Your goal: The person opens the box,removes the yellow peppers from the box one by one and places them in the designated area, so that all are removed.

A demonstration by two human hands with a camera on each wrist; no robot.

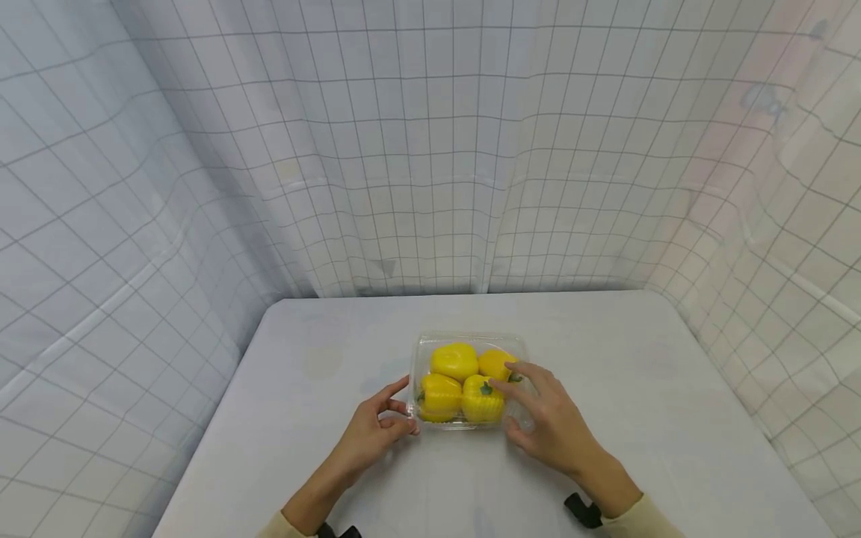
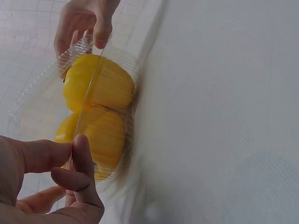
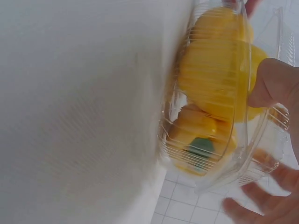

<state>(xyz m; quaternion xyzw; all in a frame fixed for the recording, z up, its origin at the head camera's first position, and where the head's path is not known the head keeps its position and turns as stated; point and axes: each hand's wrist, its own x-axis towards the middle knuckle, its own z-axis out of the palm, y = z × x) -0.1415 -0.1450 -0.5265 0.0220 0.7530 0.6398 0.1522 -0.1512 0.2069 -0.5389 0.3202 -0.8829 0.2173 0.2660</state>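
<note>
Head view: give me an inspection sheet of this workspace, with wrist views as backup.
Surface: white tabletop.
Job's things: four yellow peppers in a clear plastic container; whether it is fully closed, I cannot tell.
Clutter: nothing seen.
Grippers: bare hands; left hand pinches the container's left edge; right hand has fingers spread at its right side, firm contact unclear. Black gear at both wrists.
Cables: nothing seen.
Surroundings: white grid-patterned curtains behind and on both sides.

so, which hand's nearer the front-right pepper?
Right. The right hand is just right of the pepper; the left hand is farther, pinching the left rim of the clear container.
</note>
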